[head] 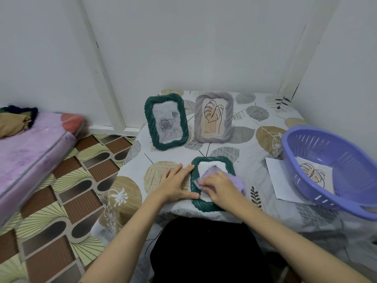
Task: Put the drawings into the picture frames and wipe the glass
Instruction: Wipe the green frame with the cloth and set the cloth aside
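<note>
A small dark green frame [211, 205] lies flat on the leaf-print sheet in front of me. My right hand [219, 185] presses a lilac cloth [239, 183] onto its glass. My left hand [176, 183] lies flat beside the frame, fingertips and thumb against its left edge. Farther back stand a green frame [166, 121] holding a grey rose drawing and a grey frame [214, 117] holding a leaf line drawing. Another leaf drawing [315, 173] lies inside the purple basket.
The purple plastic basket [334, 144] sits at the right, partly over a white sheet of paper [279, 180]. A pink mattress [30, 152] lies on the patterned floor to the left. White walls close off the back and right.
</note>
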